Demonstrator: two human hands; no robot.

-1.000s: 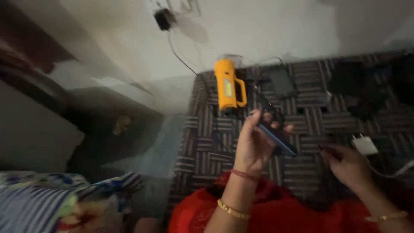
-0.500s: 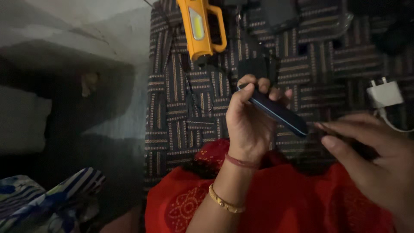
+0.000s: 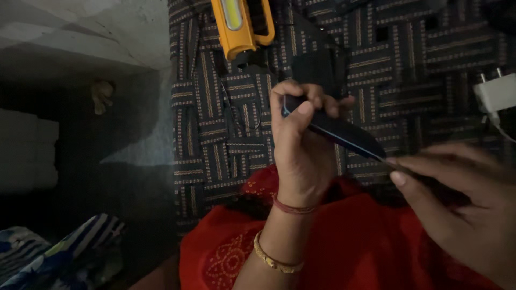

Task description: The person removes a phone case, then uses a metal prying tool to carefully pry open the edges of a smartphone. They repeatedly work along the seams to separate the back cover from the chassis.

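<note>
Nearest to us lies the bright red cloth with gold embroidery (image 3: 333,252), draped over the lap at six o'clock. Just above it our left hand (image 3: 298,145) wraps around the upper end of a slim dark blue slab, seemingly a phone seen edge-on (image 3: 336,130), thumb across its top corner and fingers curled behind. Our right hand (image 3: 462,204), at four o'clock, pinches the slab's lower end between thumb and fingertips; whether anything small sits in that pinch we cannot tell, for the light is poor there.

The slab hangs tilted in the air, from eleven o'clock down to four, clear of the mat below. We judge the chief risk to be a slip: the grip at each end is narrow, and if either hand loosens while the other twists or pulls, the slab could drop onto the cloth or the floor. Dim light adds to this, since fine work at the edge is hard to see.

Farther off, the dark woven mat with striped squares (image 3: 215,134) spreads across the floor. At twelve o'clock rests a yellow plastic lamp with a handle (image 3: 239,27); at two o'clock a white plug adapter (image 3: 497,92) with its cord, which a swinging wrist could snag.
</note>
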